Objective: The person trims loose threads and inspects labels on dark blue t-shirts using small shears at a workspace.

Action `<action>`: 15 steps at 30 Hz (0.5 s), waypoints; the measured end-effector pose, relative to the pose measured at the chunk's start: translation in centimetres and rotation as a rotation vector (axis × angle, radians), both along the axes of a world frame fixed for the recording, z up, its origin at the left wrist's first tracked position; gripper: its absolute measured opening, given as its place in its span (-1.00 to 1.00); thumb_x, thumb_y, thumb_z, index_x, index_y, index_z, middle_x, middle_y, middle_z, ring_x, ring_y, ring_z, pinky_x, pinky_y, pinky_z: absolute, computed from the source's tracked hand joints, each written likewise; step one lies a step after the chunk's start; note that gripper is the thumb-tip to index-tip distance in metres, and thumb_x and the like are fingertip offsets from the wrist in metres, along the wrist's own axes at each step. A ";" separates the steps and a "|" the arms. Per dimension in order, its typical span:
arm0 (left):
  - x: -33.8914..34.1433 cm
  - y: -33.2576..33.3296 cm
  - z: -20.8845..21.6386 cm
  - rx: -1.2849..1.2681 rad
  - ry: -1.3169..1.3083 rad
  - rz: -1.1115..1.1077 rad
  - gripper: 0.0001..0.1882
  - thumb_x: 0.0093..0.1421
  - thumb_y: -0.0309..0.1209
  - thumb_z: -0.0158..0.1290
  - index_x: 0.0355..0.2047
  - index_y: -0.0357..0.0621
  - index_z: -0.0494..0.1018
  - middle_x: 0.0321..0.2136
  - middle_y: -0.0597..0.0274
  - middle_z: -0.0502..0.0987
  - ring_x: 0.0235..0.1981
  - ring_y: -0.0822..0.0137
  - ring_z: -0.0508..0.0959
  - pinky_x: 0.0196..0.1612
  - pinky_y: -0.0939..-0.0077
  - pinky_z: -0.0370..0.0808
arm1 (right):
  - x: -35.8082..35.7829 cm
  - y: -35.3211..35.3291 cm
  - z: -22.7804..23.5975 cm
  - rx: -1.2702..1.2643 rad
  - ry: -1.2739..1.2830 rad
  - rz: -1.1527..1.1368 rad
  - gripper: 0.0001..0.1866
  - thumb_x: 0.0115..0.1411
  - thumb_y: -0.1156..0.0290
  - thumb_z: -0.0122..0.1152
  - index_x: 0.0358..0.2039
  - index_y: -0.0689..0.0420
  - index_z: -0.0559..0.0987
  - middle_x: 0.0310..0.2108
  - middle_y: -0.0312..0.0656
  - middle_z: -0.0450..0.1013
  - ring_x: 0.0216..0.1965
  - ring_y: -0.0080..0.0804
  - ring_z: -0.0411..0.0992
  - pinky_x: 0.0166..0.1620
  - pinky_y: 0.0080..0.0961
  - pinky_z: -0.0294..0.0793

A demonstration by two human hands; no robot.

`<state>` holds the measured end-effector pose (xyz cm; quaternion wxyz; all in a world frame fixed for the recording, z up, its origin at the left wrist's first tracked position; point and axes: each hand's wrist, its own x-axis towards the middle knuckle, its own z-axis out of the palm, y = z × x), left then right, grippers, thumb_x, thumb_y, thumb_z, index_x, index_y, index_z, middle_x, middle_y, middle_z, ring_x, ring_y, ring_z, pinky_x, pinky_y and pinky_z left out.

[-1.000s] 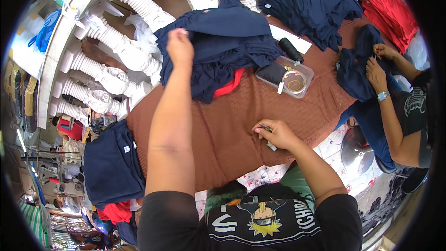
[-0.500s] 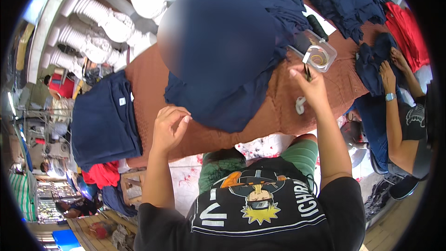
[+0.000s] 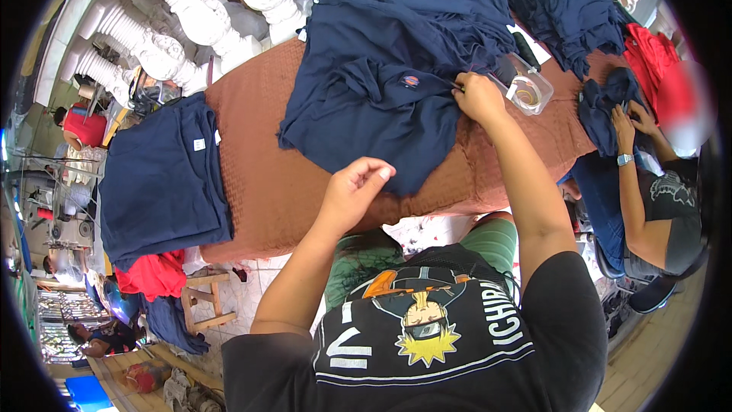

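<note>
A dark navy shirt [image 3: 404,118] with a small round red emblem lies spread over the brown cloth-covered table in front of me. My right hand [image 3: 482,98] is closed round a small dark pointed tool, mostly hidden by the fingers, its tip at the shirt's right side. Over the near edge of the shirt is my left hand [image 3: 357,189], fingers curled and thumb pressed toward them. Whether anything is pinched there is too small to tell. Just right of my right hand stands a clear plastic box [image 3: 532,91] with a tape roll inside.
Folded navy garments [image 3: 164,175] are stacked at the table's left end. More navy garments [image 3: 560,11] lie at the far right, beside red cloth [image 3: 648,53]. White balusters [image 3: 183,8] stand beyond the table. A co-worker's hands [image 3: 629,118] handle navy cloth at the right.
My right hand has moved left and away from me, from beside the box to the shirt, with the dark tool. My left hand has moved right, and its fingers have drawn closer together.
</note>
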<state>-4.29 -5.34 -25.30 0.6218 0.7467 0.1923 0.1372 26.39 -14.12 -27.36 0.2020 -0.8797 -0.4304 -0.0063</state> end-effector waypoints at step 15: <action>-4.6 0.6 30.8 0.486 0.012 -0.069 -0.40 0.03 -0.27 0.16 0.05 -0.36 0.38 -0.14 0.10 0.57 -0.16 0.34 0.58 0.01 0.46 0.48 | -15.1 -5.4 31.9 0.259 0.127 0.732 -0.51 0.04 0.15 0.40 -0.11 0.21 0.58 -0.28 -0.18 0.56 -0.19 -0.45 0.47 -0.11 -0.53 0.40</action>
